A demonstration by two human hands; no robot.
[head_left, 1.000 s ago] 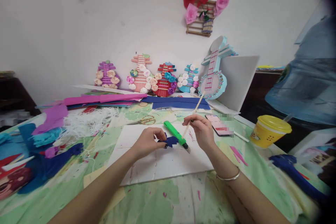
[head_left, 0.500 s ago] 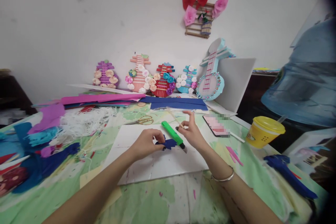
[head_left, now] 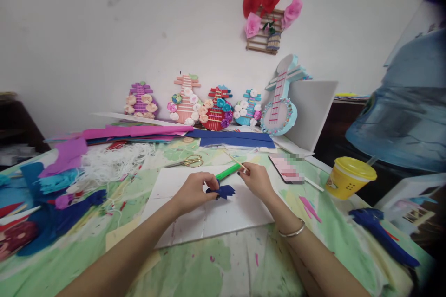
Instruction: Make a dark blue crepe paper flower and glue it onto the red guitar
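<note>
The left hand (head_left: 197, 190) pinched a dark blue paper piece (head_left: 225, 191) between thumb and fingertips, its cut, pointed edge facing the right hand (head_left: 258, 181). The right hand had its fingers drawn together around a thin stick (head_left: 233, 160), which pointed up and away to the left. Between the two hands lay a green-handled cutter (head_left: 228, 172), slanting toward the right fingers; whether they touched it could not be told. Both hands were over a white board (head_left: 195, 227), and the paper piece was above its middle.

Just beyond the board's far edge were gold-handled scissors (head_left: 191, 161), with a heap of white string (head_left: 111, 162) to their left. A phone (head_left: 284, 168) lay to the right of the right hand, and farther right stood a yellow lidded cup (head_left: 350, 178). Dark blue sheets (head_left: 237, 139) lay across the back of the green-patterned surface (head_left: 195, 269), before a row of flower-trimmed instrument models (head_left: 216, 111).
</note>
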